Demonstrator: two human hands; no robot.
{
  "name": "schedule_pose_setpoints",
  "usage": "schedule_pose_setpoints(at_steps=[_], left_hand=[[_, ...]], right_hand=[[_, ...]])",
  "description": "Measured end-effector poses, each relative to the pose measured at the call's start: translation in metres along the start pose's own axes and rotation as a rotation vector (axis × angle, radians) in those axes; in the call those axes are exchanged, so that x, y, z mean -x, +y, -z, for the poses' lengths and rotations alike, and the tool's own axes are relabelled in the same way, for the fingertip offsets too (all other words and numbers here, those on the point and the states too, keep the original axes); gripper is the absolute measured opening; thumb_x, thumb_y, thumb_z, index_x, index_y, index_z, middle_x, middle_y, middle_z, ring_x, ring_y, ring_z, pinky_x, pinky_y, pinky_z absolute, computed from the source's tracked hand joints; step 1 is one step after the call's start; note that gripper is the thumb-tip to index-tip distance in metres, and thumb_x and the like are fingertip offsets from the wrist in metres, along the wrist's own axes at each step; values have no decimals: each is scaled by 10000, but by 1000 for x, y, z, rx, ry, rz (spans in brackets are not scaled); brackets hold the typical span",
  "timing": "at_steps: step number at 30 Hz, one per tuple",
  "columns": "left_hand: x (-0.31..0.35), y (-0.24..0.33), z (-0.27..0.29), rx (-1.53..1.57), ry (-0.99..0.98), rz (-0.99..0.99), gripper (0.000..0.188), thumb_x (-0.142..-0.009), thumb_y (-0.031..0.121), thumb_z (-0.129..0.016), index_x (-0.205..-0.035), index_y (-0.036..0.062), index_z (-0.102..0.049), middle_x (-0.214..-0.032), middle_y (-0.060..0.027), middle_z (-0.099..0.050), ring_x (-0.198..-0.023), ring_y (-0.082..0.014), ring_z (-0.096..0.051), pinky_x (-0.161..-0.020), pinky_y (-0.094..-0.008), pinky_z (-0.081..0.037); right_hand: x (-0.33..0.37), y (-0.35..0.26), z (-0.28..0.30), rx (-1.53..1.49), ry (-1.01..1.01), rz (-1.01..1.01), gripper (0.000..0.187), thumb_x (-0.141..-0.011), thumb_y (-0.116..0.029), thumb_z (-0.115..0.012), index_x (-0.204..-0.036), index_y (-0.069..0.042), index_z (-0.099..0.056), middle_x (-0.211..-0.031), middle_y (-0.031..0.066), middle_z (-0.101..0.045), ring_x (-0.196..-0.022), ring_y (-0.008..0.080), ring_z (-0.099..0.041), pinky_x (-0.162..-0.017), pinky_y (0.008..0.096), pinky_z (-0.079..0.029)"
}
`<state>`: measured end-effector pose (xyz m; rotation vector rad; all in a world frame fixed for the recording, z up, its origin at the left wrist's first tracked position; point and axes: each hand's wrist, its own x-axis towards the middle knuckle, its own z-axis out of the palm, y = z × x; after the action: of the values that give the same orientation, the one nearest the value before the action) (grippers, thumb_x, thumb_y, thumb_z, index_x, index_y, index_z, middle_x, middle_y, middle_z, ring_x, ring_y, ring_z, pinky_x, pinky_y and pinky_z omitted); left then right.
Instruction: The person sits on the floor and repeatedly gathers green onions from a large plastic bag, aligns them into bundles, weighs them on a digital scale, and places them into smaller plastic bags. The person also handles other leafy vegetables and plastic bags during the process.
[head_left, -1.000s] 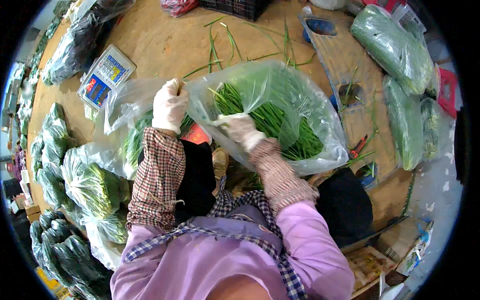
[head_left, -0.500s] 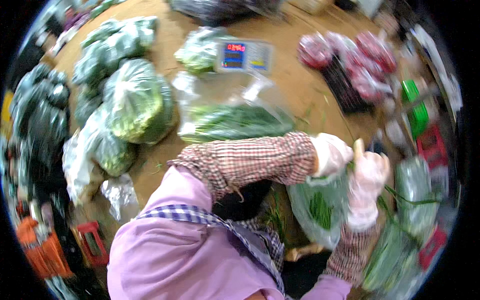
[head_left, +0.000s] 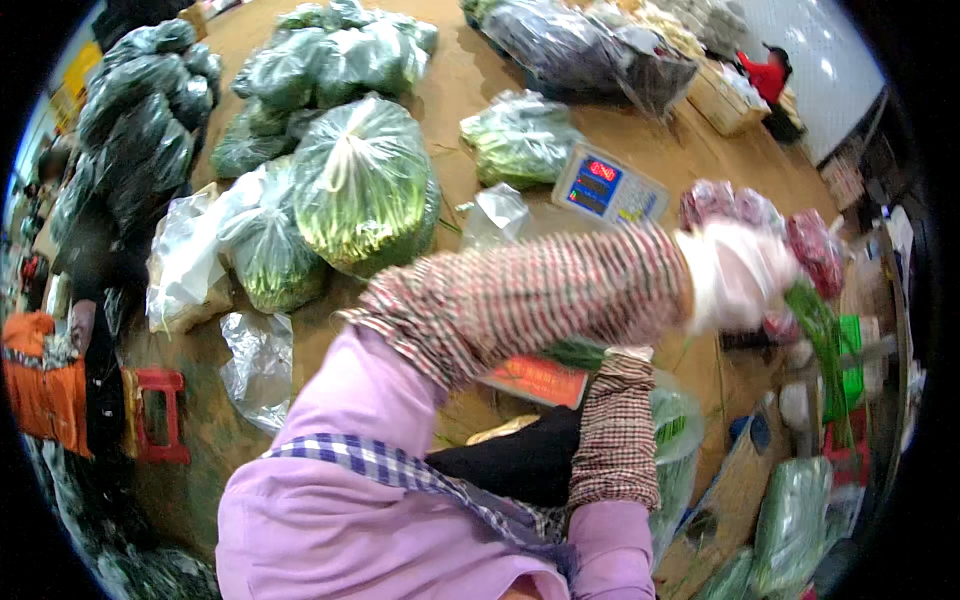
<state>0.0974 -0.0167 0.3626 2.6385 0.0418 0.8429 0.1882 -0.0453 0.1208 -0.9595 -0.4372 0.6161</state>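
Observation:
My left arm, in a checked sleeve, reaches across to the right. At its end my left hand (head_left: 740, 275), in a pale glove and blurred, is closed on a bunch of long green leaves (head_left: 822, 335) that hangs down on its far right side. Only the pale cuff of my right hand (head_left: 630, 353) shows; the fingers are hidden behind my left forearm. Beside my right forearm is a clear bag (head_left: 676, 425) with green leaves in it. More green leaves (head_left: 572, 352) and a flat orange-red panel (head_left: 540, 380) peek out below my left forearm.
Ahead stands a digital scale (head_left: 608, 187) by a bag of greens (head_left: 522, 140). Large bagged greens (head_left: 365, 190) fill the left. Bagged red produce (head_left: 815, 250) lies right, near a green basket (head_left: 848, 365). A person in red (head_left: 768, 75) is far off.
The view has swung rightward. My left hand has moved away from the bag, out to the right, with the leaves. My right hand has dropped back behind my left forearm.

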Motion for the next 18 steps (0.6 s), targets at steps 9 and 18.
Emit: schedule_pose_setpoints(at_steps=[9, 18], left_hand=[[31, -41, -72, 578, 12, -318, 267, -804, 119, -564, -1059, 56, -512, -926, -153, -562, -877, -278, -555, -764, -343, -445], [285, -280, -170, -144, -1123, 813, 342, -756, 253, -589, -1053, 87, -562, -994, -147, -589, -907, -246, -570, -797, -322, -446]], right_hand=[[41, -82, 57, -165, -197, -177, 287, -831, -163, -522, -1069, -3, -542, -1017, 101, -596, -581, 87, -489, -574, 229, -451], [74, -124, 58, 33, -207, -342, 358, -840, -186, -491, -1101, 57, -511, -1104, 163, -559, -401, 21, -376, -548, 179, -427]])
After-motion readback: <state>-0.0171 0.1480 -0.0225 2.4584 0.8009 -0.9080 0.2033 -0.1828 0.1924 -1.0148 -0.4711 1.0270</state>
